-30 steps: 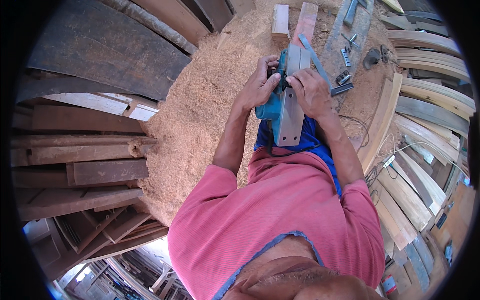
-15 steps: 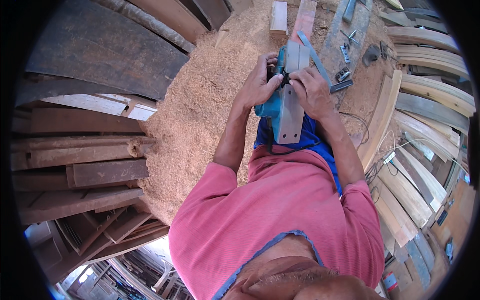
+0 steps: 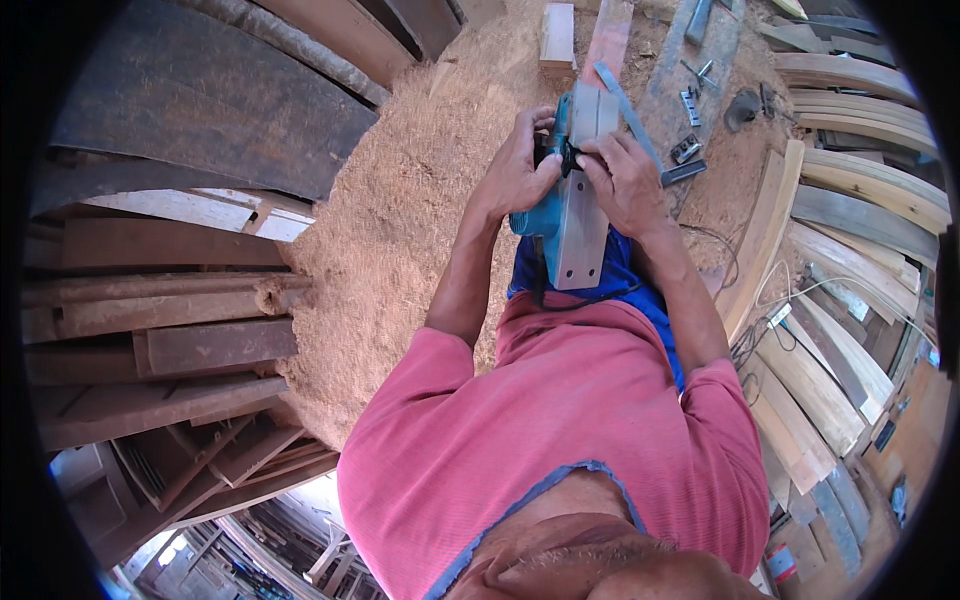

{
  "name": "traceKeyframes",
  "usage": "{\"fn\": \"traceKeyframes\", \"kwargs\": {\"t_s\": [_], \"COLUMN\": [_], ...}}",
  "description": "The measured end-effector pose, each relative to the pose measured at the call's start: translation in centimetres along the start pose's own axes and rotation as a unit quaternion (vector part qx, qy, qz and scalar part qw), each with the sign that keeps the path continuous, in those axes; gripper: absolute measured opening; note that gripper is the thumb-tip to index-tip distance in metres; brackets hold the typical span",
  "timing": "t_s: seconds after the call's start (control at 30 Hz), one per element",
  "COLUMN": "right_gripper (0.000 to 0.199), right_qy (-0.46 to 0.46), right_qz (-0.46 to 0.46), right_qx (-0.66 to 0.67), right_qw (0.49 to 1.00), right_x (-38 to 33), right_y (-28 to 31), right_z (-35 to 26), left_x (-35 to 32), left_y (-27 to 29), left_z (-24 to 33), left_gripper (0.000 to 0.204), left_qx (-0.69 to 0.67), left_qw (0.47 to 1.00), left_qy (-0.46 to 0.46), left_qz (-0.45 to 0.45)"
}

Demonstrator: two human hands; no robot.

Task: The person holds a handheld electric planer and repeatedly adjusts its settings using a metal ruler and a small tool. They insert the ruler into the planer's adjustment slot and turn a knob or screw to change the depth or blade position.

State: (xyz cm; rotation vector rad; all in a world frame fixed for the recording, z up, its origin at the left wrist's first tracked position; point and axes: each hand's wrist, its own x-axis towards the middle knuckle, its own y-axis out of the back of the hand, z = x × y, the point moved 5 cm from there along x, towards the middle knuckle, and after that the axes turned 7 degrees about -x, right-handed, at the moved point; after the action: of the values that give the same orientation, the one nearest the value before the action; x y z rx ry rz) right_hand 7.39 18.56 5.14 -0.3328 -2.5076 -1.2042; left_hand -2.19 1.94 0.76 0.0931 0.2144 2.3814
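Observation:
A blue electric hand planer [image 3: 541,218] lies on its side over my lap, its grey metal sole [image 3: 583,232] facing right. My left hand [image 3: 520,165] is closed round the planer's body from the left, thumb at the dark cutter slot [image 3: 571,160] across the middle. From the right, my right hand [image 3: 624,180] bends its fingers to that same slot. Its fingertips are pressed together at the sole's edge; any small part between them is too hidden to name. A dark cord [image 3: 590,300] runs from the planer's near end across my lap.
On a board [image 3: 690,75] at the far right lie a try square [image 3: 640,125], a small metal part [image 3: 686,148], a chisel-like blue-handled tool [image 3: 699,22] and several bits. Sawdust [image 3: 400,230] covers the ground. Planks are stacked left [image 3: 180,245] and right [image 3: 850,110].
Almost nothing differs. Both hands stay at the cutter slot, with only a slight shift of my fingers.

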Motion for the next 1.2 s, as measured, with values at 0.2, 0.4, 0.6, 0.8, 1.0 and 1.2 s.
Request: {"fn": "traceKeyframes", "kwargs": {"t_s": [0.2, 0.4, 0.6, 0.8, 1.0, 1.2], "right_gripper": [0.01, 0.012, 0.011, 0.015, 0.013, 0.013], "right_qy": [-0.01, 0.021, 0.025, -0.002, 0.0, 0.006], "right_qz": [-0.003, 0.01, -0.002, -0.035, -0.042, -0.035], "right_qx": [-0.016, -0.022, 0.011, -0.008, -0.018, -0.004], "right_qw": [1.0, 0.999, 1.0, 0.999, 0.999, 0.999], "right_x": [-0.07, 0.46, 0.43, 0.5, 0.35, 0.11], "right_y": [0.04, 0.11, 0.24, 0.05, -0.03, -0.01], "right_z": [-0.05, -0.24, -0.32, 0.0, 0.1, 0.01], "left_x": [0.09, 0.26, 0.2, 0.08, 0.14, -0.12], "left_y": [-0.01, -0.05, 0.03, 0.0, -0.02, 0.03], "left_z": [-0.5, -0.59, -0.33, -0.26, -0.54, -0.54], "left_gripper": [0.075, 0.074, 0.074, 0.073, 0.074, 0.073], "left_qx": [-0.017, -0.027, -0.026, -0.012, -0.014, -0.016], "left_qw": [1.0, 1.0, 1.0, 1.0, 1.0, 1.0], "left_qy": [-0.002, -0.003, -0.008, 0.006, 0.008, 0.007], "left_qz": [0.01, 0.015, 0.015, -0.005, 0.001, 0.004]}}
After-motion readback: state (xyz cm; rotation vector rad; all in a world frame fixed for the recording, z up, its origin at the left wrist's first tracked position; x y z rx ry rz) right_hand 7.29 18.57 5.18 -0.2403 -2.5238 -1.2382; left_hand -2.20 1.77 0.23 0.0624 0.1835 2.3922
